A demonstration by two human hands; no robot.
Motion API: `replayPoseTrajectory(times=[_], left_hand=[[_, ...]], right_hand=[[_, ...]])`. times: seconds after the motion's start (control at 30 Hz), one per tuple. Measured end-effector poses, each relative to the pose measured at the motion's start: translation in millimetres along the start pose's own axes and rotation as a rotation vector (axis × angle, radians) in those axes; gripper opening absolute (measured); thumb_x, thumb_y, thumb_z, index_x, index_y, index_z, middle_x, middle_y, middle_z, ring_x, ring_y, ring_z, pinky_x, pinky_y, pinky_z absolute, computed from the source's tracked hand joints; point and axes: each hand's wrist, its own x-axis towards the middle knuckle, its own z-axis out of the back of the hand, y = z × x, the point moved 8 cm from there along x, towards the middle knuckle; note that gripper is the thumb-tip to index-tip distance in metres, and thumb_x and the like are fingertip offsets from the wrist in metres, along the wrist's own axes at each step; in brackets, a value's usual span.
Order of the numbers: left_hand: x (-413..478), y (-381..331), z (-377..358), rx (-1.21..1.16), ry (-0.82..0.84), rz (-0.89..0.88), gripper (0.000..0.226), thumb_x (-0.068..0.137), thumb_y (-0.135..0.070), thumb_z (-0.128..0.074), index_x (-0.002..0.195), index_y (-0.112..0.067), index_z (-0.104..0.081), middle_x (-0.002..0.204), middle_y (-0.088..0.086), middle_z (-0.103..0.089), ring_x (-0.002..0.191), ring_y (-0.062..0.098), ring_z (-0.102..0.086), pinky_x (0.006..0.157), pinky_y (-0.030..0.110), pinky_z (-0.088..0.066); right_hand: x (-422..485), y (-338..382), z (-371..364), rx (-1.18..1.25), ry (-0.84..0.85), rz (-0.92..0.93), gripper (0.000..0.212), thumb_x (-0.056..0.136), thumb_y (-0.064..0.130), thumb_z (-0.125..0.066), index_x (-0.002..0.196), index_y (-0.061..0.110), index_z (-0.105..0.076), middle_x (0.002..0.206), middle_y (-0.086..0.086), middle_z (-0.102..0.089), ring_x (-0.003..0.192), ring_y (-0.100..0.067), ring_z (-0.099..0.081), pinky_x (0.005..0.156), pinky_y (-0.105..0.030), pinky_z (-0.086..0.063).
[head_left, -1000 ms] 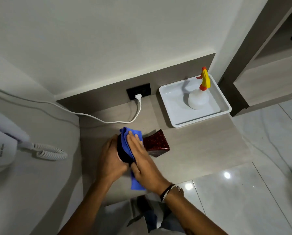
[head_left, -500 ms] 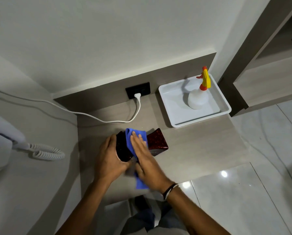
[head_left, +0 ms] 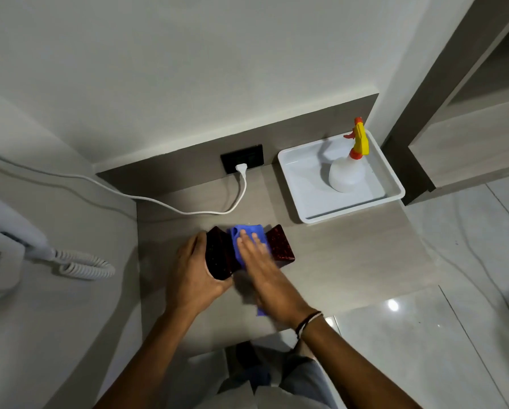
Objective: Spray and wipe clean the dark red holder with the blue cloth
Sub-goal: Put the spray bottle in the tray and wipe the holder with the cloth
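The dark red holder (head_left: 280,245) lies on its side on the wooden shelf (head_left: 350,261), speckled and glossy. My left hand (head_left: 194,276) grips its left end and steadies it. My right hand (head_left: 262,270) presses the blue cloth (head_left: 247,231) flat against the middle of the holder; a corner of the cloth hangs out below my wrist. The white spray bottle (head_left: 346,172) with its yellow and orange trigger head stands in the white tray (head_left: 294,184) at the back right, apart from both hands.
A white cable (head_left: 188,209) runs from the black wall socket (head_left: 241,157) across the back of the shelf to the left. A white wall-mounted hair dryer with a coiled cord (head_left: 82,265) hangs at the left. Tiled floor (head_left: 424,335) lies to the right.
My right hand has slid the blue cloth rightward along the holder, from its left end to the middle. More of the holder's left part now shows beside my left hand.
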Motion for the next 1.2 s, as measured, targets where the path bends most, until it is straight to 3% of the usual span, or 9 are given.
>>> replayPoseTrajectory(times=[0.13,0.3,0.43,0.57,0.7,0.8,0.93,1.1,1.2], left_hand=[[-3.6,-3.6,-0.1,0.02,-0.013,-0.025,0.087,0.053,-0.034,-0.096,0.13,-0.012,-0.062,0.124,0.009,-0.068,0.115,0.036,-0.065,0.093,0.047,-0.059],[1.1,6.0,4.1,-0.219,-0.016,0.116,0.082,0.056,-0.051,-0.094,0.131,-0.026,-0.068,0.124,-0.001,-0.075,0.116,0.026,-0.072,0.096,0.047,-0.061],[3.0,28.0,1.2,-0.364,0.014,0.368,0.114,0.064,-0.09,-0.073,0.161,-0.037,-0.045,0.157,0.003,-0.063,0.141,0.03,-0.062,0.113,0.047,-0.051],[7.8,27.0,-12.9,-0.278,0.251,0.274,0.115,0.069,-0.098,-0.064,0.166,-0.052,-0.023,0.16,0.002,-0.058,0.145,0.03,-0.059,0.119,0.058,-0.049],[1.3,31.8,-15.9,-0.218,0.388,0.198,0.145,0.047,-0.063,-0.105,0.165,-0.049,-0.021,0.16,0.004,-0.044,0.139,0.026,-0.058,0.115,0.058,-0.053],[3.8,29.7,-7.2,-0.052,0.244,0.149,0.111,0.05,-0.032,-0.104,0.145,-0.027,-0.047,0.14,0.008,-0.06,0.125,0.034,-0.066,0.102,0.055,-0.059],[5.0,12.1,-1.1,-0.016,0.13,0.092,0.077,0.053,-0.02,-0.093,0.123,-0.017,-0.061,0.12,0.006,-0.069,0.11,0.032,-0.068,0.086,0.042,-0.058],[-0.6,1.5,-1.8,-0.032,0.065,0.011,0.053,0.066,-0.029,-0.083,0.113,-0.01,-0.067,0.11,0.013,-0.074,0.103,0.039,-0.071,0.087,0.046,-0.058],[-2.9,7.3,-1.9,-0.031,0.05,0.003,0.047,0.071,-0.028,-0.079,0.112,-0.007,-0.069,0.105,0.016,-0.075,0.097,0.04,-0.073,0.082,0.042,-0.058]], right_hand=[[-11.4,-73.6,7.9,-0.093,0.051,-0.217,0.099,0.089,-0.021,-0.05,0.169,0.008,-0.001,0.179,-0.009,0.01,0.167,-0.033,0.008,0.136,-0.047,-0.012],[-26.0,-112.4,28.2,0.71,-0.263,-0.562,0.077,0.095,-0.024,-0.04,0.165,0.006,-0.03,0.166,-0.009,-0.043,0.146,-0.01,-0.052,0.121,-0.015,-0.038],[-32.0,-121.1,10.8,1.212,-0.334,-0.828,0.067,0.094,-0.02,-0.036,0.147,0.015,-0.059,0.133,-0.013,-0.069,0.113,-0.026,-0.066,0.107,-0.047,-0.052],[-23.2,-118.5,7.6,1.214,-0.324,-0.892,0.06,0.095,-0.018,-0.036,0.143,0.008,-0.059,0.118,-0.018,-0.066,0.094,-0.025,-0.066,0.084,-0.038,-0.057],[-4.1,-114.5,23.2,1.013,-0.35,-0.752,0.064,0.095,-0.02,-0.036,0.144,0.012,-0.059,0.133,-0.015,-0.068,0.113,-0.028,-0.067,0.098,-0.038,-0.057],[5.4,-87.6,35.7,0.491,-0.285,-0.491,0.077,0.094,-0.021,-0.046,0.165,0.004,-0.031,0.171,-0.016,-0.035,0.158,-0.03,-0.036,0.132,-0.04,-0.029],[2.3,-48.5,-2.6,-0.061,0.051,-0.287,0.109,0.09,-0.013,-0.066,0.17,0.011,0.004,0.175,-0.003,0.022,0.164,-0.029,0.018,0.137,-0.051,-0.006],[10.4,38.2,-5.5,0.443,-0.012,-0.11,0.103,0.084,-0.022,-0.046,0.17,0.011,-0.001,0.181,-0.005,0.009,0.167,-0.025,0.013,0.137,-0.044,0.002],[15.0,57.5,-9.1,0.415,-0.017,0.017,0.105,0.08,-0.02,-0.044,0.171,0.012,-0.004,0.181,-0.003,0.004,0.168,-0.023,0.008,0.137,-0.036,0.001]])
